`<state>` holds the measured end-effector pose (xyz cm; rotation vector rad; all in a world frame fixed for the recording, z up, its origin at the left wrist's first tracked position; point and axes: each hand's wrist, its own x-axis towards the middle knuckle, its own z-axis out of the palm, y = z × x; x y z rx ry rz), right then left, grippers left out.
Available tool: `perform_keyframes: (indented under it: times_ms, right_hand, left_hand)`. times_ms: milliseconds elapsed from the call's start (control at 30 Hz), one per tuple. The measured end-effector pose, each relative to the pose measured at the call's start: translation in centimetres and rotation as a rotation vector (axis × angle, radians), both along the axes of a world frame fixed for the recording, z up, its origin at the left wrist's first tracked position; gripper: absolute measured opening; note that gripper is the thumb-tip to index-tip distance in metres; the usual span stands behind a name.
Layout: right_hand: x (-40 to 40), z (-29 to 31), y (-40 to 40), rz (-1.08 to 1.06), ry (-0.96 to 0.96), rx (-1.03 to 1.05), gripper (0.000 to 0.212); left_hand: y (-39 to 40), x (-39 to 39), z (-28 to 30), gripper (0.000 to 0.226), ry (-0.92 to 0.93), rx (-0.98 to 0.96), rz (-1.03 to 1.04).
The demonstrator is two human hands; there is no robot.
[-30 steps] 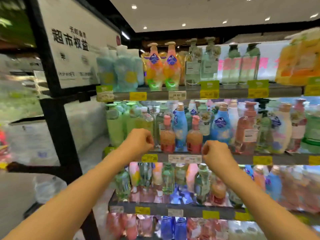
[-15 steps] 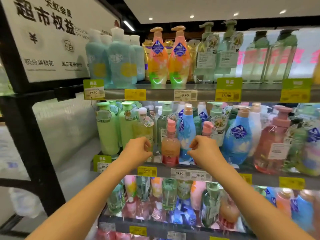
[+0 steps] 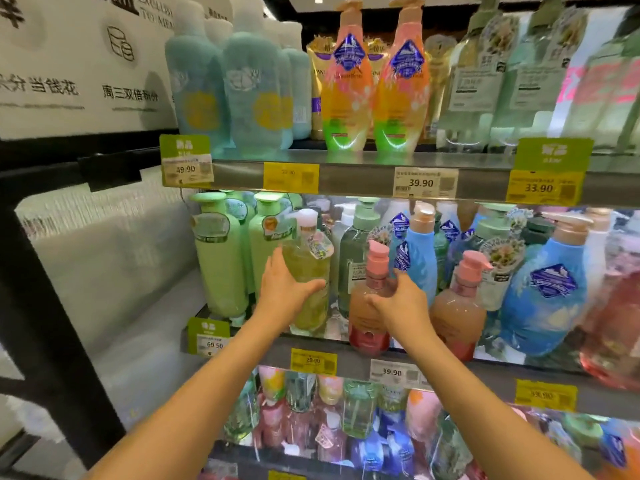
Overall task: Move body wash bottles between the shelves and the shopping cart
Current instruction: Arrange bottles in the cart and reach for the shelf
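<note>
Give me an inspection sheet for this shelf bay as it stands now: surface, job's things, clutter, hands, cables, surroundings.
Surface: middle shelf, metal edge with price tags, packed with bottles.
Job's things: yellow-green bottle and orange bottle with pink pump stand upright at the shelf front, side by side.
Clutter: second orange pump bottle, blue bottles and pale green bottles crowd the same shelf.
Hands: left hand wraps the yellow-green bottle, thumb across its front; right hand curls around the orange bottle with pink pump.
Cables: nothing seen.
Surroundings: upper shelf and lower shelf full of bottles; white sign at left; no shopping cart in view.
</note>
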<state>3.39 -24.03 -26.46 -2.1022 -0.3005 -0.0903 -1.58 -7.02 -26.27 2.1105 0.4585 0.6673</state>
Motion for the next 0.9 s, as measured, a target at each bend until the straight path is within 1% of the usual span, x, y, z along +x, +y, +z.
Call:
perform_keyframes:
  times_ms: [133, 200, 300, 367, 433, 533, 600, 700, 733, 800, 900]
  right_hand:
    - [0.7, -1.4, 1.0, -0.04, -0.021, 0.09, 0.035]
    - [0.7, -1.5, 1.2, -0.025, -0.046, 0.135, 0.028]
    - [0.7, -1.3, 1.3, 0.013, -0.061, 0.183, 0.024]
    - [0.4, -1.4, 1.2, 0.009, -0.067, 0.216, 0.022]
    - [0.0, -1.7, 0.9, -0.016, -0.076, 0.265, 0.021]
    - [-1.1, -1.6, 0.1, -0.048, -0.101, 0.356, 0.021]
    - [-1.8, -0.5, -1.0, -0.042, -0.14, 0.399, 0.023]
    - [-3.4, 1.9, -3.6, -0.017, -0.204, 0.358, 0.025]
    - [-4.0, 2.5, -4.8, -0.019, -0.219, 0.34, 0.026]
    - [-5.4, 3.2, -7.8, -0.063, -0.235, 0.327, 0.03]
    - [-7.8, 3.2, -13.2, -0.19, -0.251, 0.298, 0.028]
  left_hand:
    - [-0.2, 1.7, -1.0, 0.111, 0.036, -0.08, 0.026]
    - [-0.5, 2.4, -1.4, 0.107, 0.016, -0.074, 0.067]
    - [-1.4, 3.2, -2.3, 0.098, -0.042, -0.146, 0.033]
    - [-1.6, 3.4, -2.7, 0.097, -0.047, -0.176, 0.016]
    - [-1.2, 3.5, -2.8, 0.098, -0.043, -0.161, 0.001]
    - [-0.5, 2.3, -3.2, 0.086, -0.104, -0.13, -0.028]
    - [-0.8, 0.9, -3.5, 0.083, -0.164, -0.122, -0.091]
    - [-2.5, -1.0, -2.8, 0.085, -0.244, -0.136, -0.24]
    - [-3.5, -1.4, -2.2, 0.082, -0.263, -0.136, -0.277]
    - [-6.3, -1.9, -0.7, 0.073, -0.276, -0.153, -0.342]
    - [-11.9, -2.1, 0.8, 0.07, -0.285, -0.194, -0.507]
